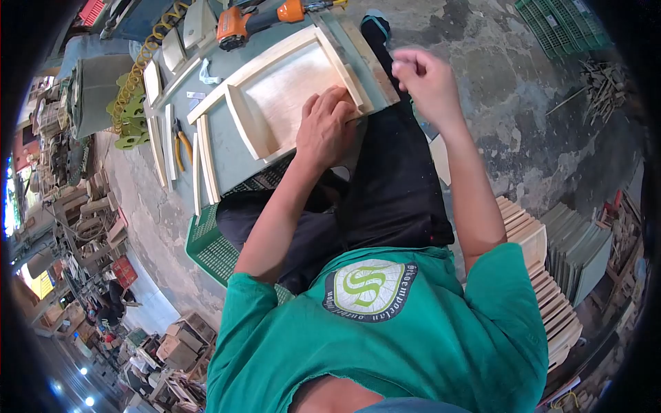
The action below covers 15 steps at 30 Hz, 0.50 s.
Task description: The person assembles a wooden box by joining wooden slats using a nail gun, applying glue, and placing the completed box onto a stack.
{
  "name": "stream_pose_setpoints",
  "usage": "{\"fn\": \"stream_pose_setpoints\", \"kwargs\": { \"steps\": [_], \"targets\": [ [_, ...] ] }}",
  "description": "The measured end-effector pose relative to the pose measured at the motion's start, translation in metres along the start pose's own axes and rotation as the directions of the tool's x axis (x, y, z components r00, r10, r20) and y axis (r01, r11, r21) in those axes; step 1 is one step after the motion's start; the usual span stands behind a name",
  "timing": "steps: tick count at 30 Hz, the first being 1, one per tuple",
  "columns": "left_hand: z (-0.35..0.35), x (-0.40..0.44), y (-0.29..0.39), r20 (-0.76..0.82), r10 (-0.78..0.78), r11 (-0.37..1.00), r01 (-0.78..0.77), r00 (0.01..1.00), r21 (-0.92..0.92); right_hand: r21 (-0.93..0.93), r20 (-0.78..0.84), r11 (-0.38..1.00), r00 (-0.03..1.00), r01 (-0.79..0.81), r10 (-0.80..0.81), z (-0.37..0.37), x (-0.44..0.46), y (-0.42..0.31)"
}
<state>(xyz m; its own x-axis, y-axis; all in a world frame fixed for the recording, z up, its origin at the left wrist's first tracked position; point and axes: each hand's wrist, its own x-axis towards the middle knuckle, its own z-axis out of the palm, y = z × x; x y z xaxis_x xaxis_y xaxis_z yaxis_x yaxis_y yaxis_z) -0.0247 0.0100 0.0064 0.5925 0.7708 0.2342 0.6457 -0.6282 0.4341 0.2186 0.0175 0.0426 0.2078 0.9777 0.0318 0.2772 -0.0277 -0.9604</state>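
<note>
Head view: work area seen from above.

Item, wooden frame (234, 62): pale wood, with a thin panel (286, 82) inside its rails; lies on the grey-green counter (224, 155), toward the edge nearest the person. A curved crosspiece (245, 124) spans it at the left.

Item, left hand (325, 129): palm down on the frame's near right corner, fingers lightly bent and spread over panel and rail, not closed around anything.

Item, right hand (428, 86): raised just beside the frame's right end, apart from it; fingers curled inward, thumb near the index finger. Slightly blurred; whether the fingertips meet or pinch something small, cannot tell.

Item, orange-and-black power tool (235, 29): lies at the far side of the counter, beyond the frame.

Item, coiled yellow hose (147, 56): hangs at the counter's left side.

Item, pliers (181, 142): orange handles, left of the frame, between loose wooden strips (207, 160).

Item, small pale-blue piece (206, 72): left of the frame; material unclear.

Item, green crate (212, 249): perforated, below the counter's near edge, beside the person's dark-clad legs (396, 179).

Item, right-hand floor area (502, 127): worn grey surface, with green crates (561, 27) at the far end, a heap of thin sticks (604, 89), stacked grey-green boards (577, 251) and stacked pale wooden parts (549, 310).
</note>
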Motion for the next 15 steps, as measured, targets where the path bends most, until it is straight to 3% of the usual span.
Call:
{"fn": "stream_pose_setpoints", "kwargs": {
  "steps": [4,6,7,10,15],
  "targets": [
    [-0.004,0.002,0.007,0.010,-0.033,0.999,0.032,0.999,0.029,0.029,0.021,0.985,0.985,-0.172,0.172,0.009,-0.038,0.026],
    [-0.005,0.002,0.007,0.019,-0.047,0.998,0.046,0.999,0.043,-0.021,-0.016,0.998,0.998,-0.066,0.066,0.023,-0.048,0.035],
    [-0.005,0.002,0.006,0.025,-0.045,0.998,0.044,0.999,0.051,-0.048,0.016,0.995,0.996,-0.091,0.092,0.030,-0.053,0.033],
    [-0.002,0.000,0.005,0.021,-0.075,0.997,0.074,0.997,0.026,-0.176,0.042,0.957,0.974,0.228,-0.224,0.047,-0.059,0.028],
    [0.006,-0.002,0.001,-0.096,-0.129,0.992,0.128,0.987,-0.021,-0.157,-0.117,0.959,0.960,0.236,-0.256,0.041,-0.008,0.012]
  ]
}}
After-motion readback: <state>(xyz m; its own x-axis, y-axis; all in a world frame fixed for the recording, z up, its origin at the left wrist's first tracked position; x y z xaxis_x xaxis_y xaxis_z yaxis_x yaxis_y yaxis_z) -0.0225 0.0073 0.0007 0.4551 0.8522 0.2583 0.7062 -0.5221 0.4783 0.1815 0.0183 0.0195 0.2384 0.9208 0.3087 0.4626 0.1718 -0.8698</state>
